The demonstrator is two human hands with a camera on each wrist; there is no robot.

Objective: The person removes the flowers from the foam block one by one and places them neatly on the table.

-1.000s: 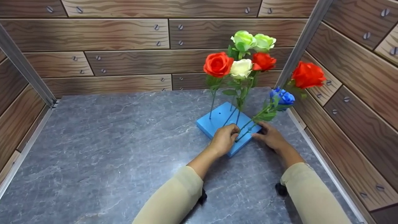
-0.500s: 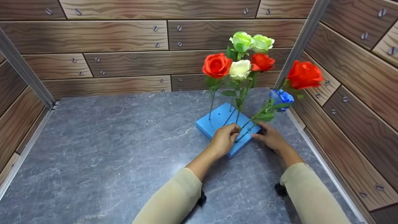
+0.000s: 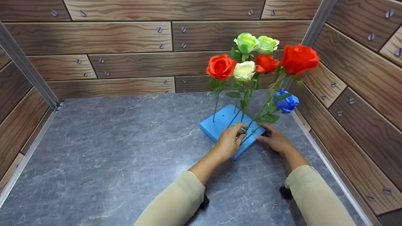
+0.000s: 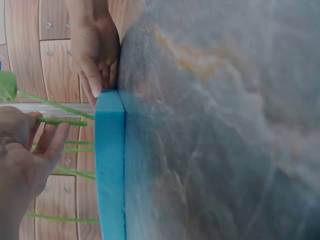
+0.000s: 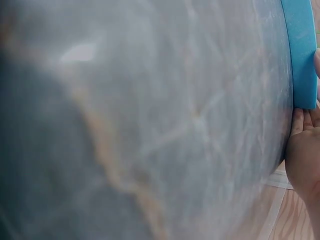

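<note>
My left hand [image 3: 228,143] pinches the stem of a large red rose [image 3: 300,59] between thumb and fingers. In the left wrist view, the lower end of that green stem [image 4: 65,121] shows just short of the blue block [image 4: 110,165], apart from it. At the block's right corner, my right hand [image 3: 278,142] grips the edge, with its thumb against the side. Several artificial roses stand in the block: a red rose [image 3: 221,67], a white rose [image 3: 244,71], a smaller red rose [image 3: 267,64], light green roses [image 3: 246,42] and a leaning blue rose [image 3: 286,102].
A small dark hole [image 3: 223,115] shows in the block's top. The grey marbled table [image 3: 125,150] extends to the left. Wood-patterned walls [image 3: 125,36] stand behind and at both sides; the right wall [image 3: 361,125] is close to the right arm.
The large red rose has risen and swung left, upright more than before, as my left hand shifts slightly. The right hand stays on the block.
</note>
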